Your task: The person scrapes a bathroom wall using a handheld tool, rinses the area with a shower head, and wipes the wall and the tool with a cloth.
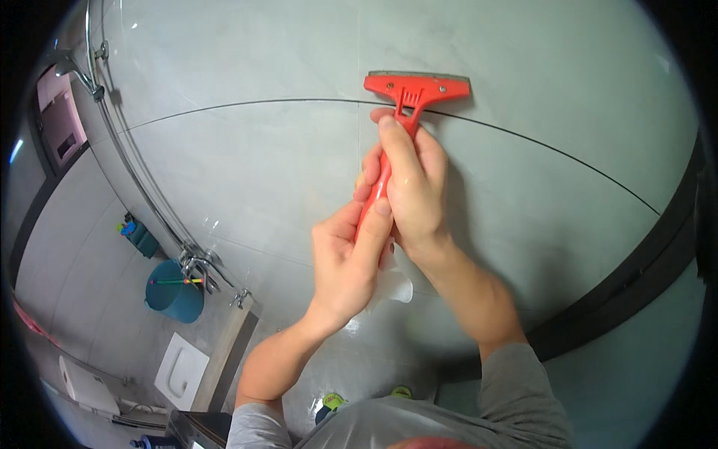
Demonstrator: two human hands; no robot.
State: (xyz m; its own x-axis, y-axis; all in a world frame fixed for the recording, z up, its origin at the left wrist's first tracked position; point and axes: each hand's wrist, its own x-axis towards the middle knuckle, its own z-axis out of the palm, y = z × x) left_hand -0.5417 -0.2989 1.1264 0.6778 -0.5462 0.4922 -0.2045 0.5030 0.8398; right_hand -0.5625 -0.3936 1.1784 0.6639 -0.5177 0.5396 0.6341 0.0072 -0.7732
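A red scraper (419, 88) with a wide, flat head and a metal blade edge is held up before the grey tiled wall (247, 60). My right hand (413, 176) wraps round the upper handle, its thumb lying along the neck just below the head. Lower down, my left hand (345, 254) is closed round the handle's end. Under the hands a whitish, translucent piece (394, 285) shows; what it is I cannot make out. The scraper's head lies over a dark tile joint, and whether its blade touches the wall I cannot tell.
At left, a shower hose and rail (123, 150) run down to a chrome mixer tap (200, 266). A teal bucket (176, 299) stands near a white squat toilet (182, 370) and a low ledge (228, 359). A dark frame (621, 292) curves along the right.
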